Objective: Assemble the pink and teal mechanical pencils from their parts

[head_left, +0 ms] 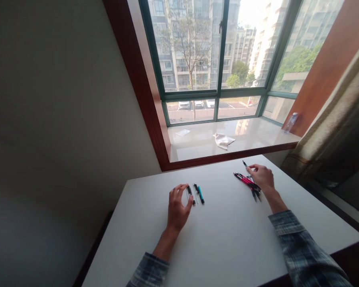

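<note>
On the white table [221, 239], a teal pen [200, 195] and a white-and-black pen [196, 190] lie side by side. My left hand [178, 207] is just left of them, its fingers and thumb apart around another black-and-clear pen [189, 191] that lies on the table. At the right, a pile of red and black pens [245, 180] rests crosswise on the tabletop. My right hand [261, 176] is over the pile's upper right side, thumb and fingers pinched on a dark green-tipped pen [244, 164] whose end points up and left.
Behind the table, the windowsill [197, 149] holds a crumpled white cloth [223, 140], a flat paper [183, 132] and a clear bottle [290, 122]. A curtain [332, 107] hangs at the right. A grey wall stands at the left.
</note>
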Available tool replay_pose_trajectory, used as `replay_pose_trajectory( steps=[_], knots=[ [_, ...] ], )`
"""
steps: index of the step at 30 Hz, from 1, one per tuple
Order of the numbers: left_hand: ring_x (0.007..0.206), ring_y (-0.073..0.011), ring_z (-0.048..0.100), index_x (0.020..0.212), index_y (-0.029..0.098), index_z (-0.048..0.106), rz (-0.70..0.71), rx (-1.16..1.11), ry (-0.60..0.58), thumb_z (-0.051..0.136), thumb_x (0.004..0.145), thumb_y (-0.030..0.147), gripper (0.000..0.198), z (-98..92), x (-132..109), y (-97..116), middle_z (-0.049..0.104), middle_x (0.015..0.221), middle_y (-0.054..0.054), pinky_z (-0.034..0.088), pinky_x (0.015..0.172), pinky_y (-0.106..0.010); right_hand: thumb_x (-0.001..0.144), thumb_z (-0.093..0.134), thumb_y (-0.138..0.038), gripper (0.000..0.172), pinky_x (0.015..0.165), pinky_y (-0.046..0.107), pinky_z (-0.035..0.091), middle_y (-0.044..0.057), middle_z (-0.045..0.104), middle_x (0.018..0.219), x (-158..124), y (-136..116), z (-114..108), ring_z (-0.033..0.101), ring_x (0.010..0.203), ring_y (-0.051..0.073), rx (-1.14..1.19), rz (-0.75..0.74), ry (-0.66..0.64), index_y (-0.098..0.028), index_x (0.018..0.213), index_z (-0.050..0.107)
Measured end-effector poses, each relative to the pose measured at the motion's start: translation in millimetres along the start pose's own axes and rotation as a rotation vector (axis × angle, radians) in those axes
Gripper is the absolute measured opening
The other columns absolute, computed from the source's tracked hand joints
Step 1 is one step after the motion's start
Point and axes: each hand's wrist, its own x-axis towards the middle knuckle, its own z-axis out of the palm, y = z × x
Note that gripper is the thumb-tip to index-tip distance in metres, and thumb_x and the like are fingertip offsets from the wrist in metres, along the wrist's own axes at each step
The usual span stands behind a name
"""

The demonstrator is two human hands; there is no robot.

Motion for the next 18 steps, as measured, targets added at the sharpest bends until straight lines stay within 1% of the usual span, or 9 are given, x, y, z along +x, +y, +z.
replay_pose_trajectory(
  steps=[2,3,4,6,9,11,13,15,18],
  knots=[
    [0.123,-0.0279,0.057,0.123,0.024,0.065,-0.012,-0.059,0.03,0.057,0.096,0.032,0.03,-2.8,1,2,0.066,0.125,-0.009,0.045,0.108,-0.048,0.09,0.057,-0.059,0.048,0.057,0.03,0.041,0.005,0.066,0.059,-11,-30,-6,0.06,0.055,0.02,0.201,-0.071,0.066,-0.016,0.097,0.077],
    [0.119,-0.0274,0.059,0.12,0.023,0.067,-0.035,-0.111,0.026,0.056,0.097,0.034,0.028,-3.9,1,3,0.068,0.122,-0.009,0.047,0.104,-0.047,0.093,0.054,-0.061,0.05,0.055,0.029,0.041,0.003,0.064,0.056,-19,-48,-6,0.058,0.052,0.019,0.311,-0.11,0.052,-0.016,0.101,0.076],
    [0.114,-0.0264,0.062,0.118,0.023,0.068,-0.073,-0.182,0.002,0.054,0.098,0.037,0.028,-4.9,1,3,0.07,0.119,-0.008,0.051,0.098,-0.044,0.095,0.051,-0.061,0.05,0.052,0.028,0.041,0.001,0.063,0.056,-30,-68,-4,0.056,0.049,0.017,0.428,-0.161,-0.012,-0.016,0.104,0.073],
    [0.099,-0.0239,0.067,0.116,0.021,0.07,-0.184,-0.356,-0.063,0.05,0.1,0.043,0.034,-6.3,2,3,0.073,0.111,-0.008,0.054,0.084,-0.038,0.098,0.051,-0.056,0.044,0.054,0.027,0.046,0.001,0.066,0.061,-57,-108,6,0.06,0.052,0.017,0.651,-0.315,-0.212,-0.018,0.109,0.068],
    [0.087,-0.0219,0.067,0.116,0.017,0.071,-0.293,-0.568,-0.1,0.045,0.101,0.053,0.047,-7.9,3,0,0.074,0.097,-0.009,0.053,0.074,-0.034,0.1,0.054,-0.042,0.027,0.071,0.031,0.056,0.005,0.075,0.085,-101,-153,27,0.071,0.076,0.02,0.768,-0.587,-0.424,-0.022,0.115,0.066],
    [0.084,-0.0219,0.068,0.12,0.015,0.07,-0.342,-0.728,-0.138,0.045,0.099,0.059,0.054,-9.3,4,-2,0.074,0.099,-0.011,0.054,0.07,-0.034,0.1,0.054,-0.032,0.021,0.079,0.034,0.056,0.007,0.075,0.097,-124,-168,38,0.07,0.084,0.02,0.731,-0.748,-0.493,-0.024,0.114,0.068],
    [0.087,-0.0234,0.07,0.122,0.015,0.069,-0.391,-0.841,-0.194,0.05,0.095,0.062,0.058,-10.7,5,-2,0.074,0.108,-0.014,0.056,0.072,-0.035,0.098,0.056,-0.023,0.021,0.083,0.037,0.056,0.008,0.074,0.099,-137,-172,44,0.067,0.091,0.022,0.681,-0.862,-0.517,-0.025,0.113,0.07],
    [0.093,-0.0252,0.07,0.122,0.016,0.069,-0.44,-0.889,-0.242,0.056,0.093,0.061,0.056,-11.3,6,0,0.072,0.117,-0.015,0.057,0.076,-0.036,0.094,0.059,-0.018,0.024,0.086,0.039,0.056,0.008,0.074,0.097,-141,-171,45,0.065,0.096,0.024,0.656,-0.918,-0.522,-0.025,0.113,0.07],
    [0.099,-0.0251,0.069,0.123,0.018,0.068,-0.476,-0.931,-0.296,0.059,0.094,0.055,0.049,-10.4,4,6,0.07,0.123,-0.014,0.057,0.081,-0.035,0.091,0.062,-0.015,0.023,0.092,0.042,0.054,0.008,0.074,0.097,-139,-166,42,0.063,0.104,0.026,0.661,-0.944,-0.535,-0.025,0.109,0.071]
  ],
)
